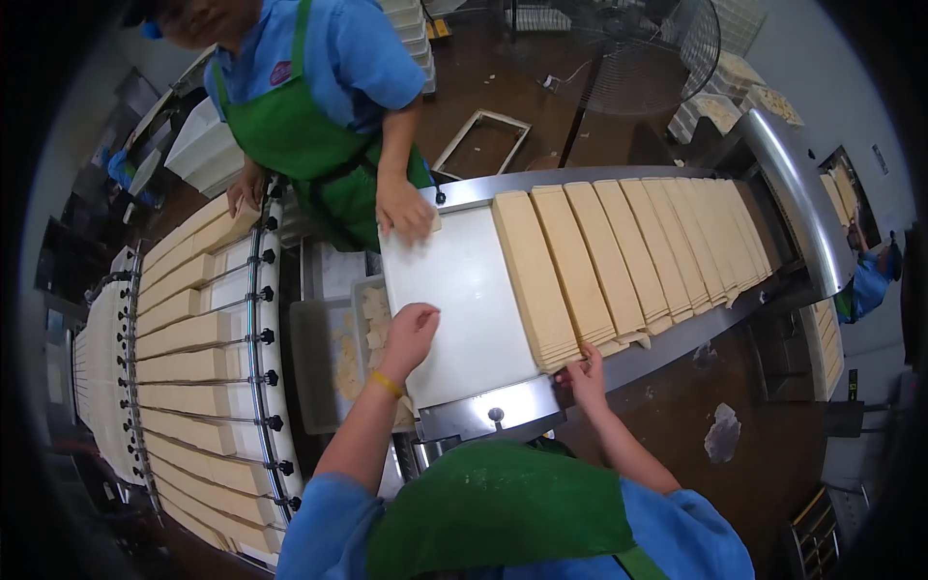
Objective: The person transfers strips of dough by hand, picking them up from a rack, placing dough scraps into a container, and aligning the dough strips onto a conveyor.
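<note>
My left hand (410, 338), wearing a yellow wristband (386, 385), hovers over the white conveyor belt (464, 280) with its fingers curled in; I see nothing in them. At the near edge of the belt, my right hand (584, 379) has its thumb and fingers closed at the near end of a stack of pale dough strips (570, 280). Another stack of dough strips (534, 280) lies to its left, at the front of a long overlapping row. Across the belt, a co-worker's hand (406, 211), blurred by motion, is at the belt's far edge.
On the left, a second conveyor (246, 280) carries several dough stacks between metal guide rods. A bin of dough scraps (372, 314) stands below, between the conveyors. The co-worker in a green apron (290, 135) stands opposite. A metal machine hood (797, 198) and a large fan (648, 58) are beyond.
</note>
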A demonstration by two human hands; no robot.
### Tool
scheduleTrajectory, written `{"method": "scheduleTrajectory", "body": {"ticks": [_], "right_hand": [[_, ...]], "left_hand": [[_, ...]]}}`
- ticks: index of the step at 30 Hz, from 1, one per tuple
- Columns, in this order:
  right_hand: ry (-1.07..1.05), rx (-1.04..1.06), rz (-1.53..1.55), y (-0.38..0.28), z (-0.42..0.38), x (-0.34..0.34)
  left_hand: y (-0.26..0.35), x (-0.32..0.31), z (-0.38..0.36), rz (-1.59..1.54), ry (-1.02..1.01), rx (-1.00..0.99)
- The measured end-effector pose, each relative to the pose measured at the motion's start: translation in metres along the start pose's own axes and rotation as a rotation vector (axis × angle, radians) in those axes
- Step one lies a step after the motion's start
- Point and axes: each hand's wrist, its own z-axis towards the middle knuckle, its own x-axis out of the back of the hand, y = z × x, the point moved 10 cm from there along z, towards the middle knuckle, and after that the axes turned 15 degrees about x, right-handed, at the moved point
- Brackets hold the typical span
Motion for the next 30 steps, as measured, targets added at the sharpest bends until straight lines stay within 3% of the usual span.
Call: {"method": "scheduleTrajectory", "body": {"ticks": [5,6,8,9,14,18,23,26,29,30], "right_hand": [[-0.026,-0.065,-0.016,-0.015,0.008,-0.032],[-0.072,-0.070,-0.004,-0.017,0.005,-0.034],[-0.125,0.137,-0.234,-0.011,0.009,-0.029],[-0.149,0.010,-0.114,-0.009,0.007,-0.031],[-0.147,-0.087,-0.005,-0.029,0.007,-0.037],[-0.218,-0.098,0.007,-0.030,0.005,-0.042],[-0.366,-0.035,-0.169,-0.045,0.011,-0.050],[-0.557,0.014,-0.387,-0.072,0.018,-0.072],[-0.776,0.000,-0.451,-0.081,0.023,-0.103],[-0.826,0.100,-0.557,-0.087,0.025,-0.108]], "left_hand": [[0.020,-0.070,0.069,0.235,-0.105,-0.002],[0.034,-0.080,0.082,0.300,-0.075,-0.083],[0.066,-0.106,0.113,0.425,-0.015,-0.259],[0.085,-0.120,0.128,0.470,-0.023,-0.265],[0.126,-0.184,0.187,0.672,0.092,-0.369],[0.110,-0.195,0.186,0.678,0.214,-0.296],[0.092,-0.147,0.171,0.768,0.303,-0.106],[0.052,-0.078,0.153,0.894,0.293,0.186],[0.026,0.010,0.111,0.915,0.491,0.364],[0.010,0.029,0.096,0.905,0.460,0.458]]}}
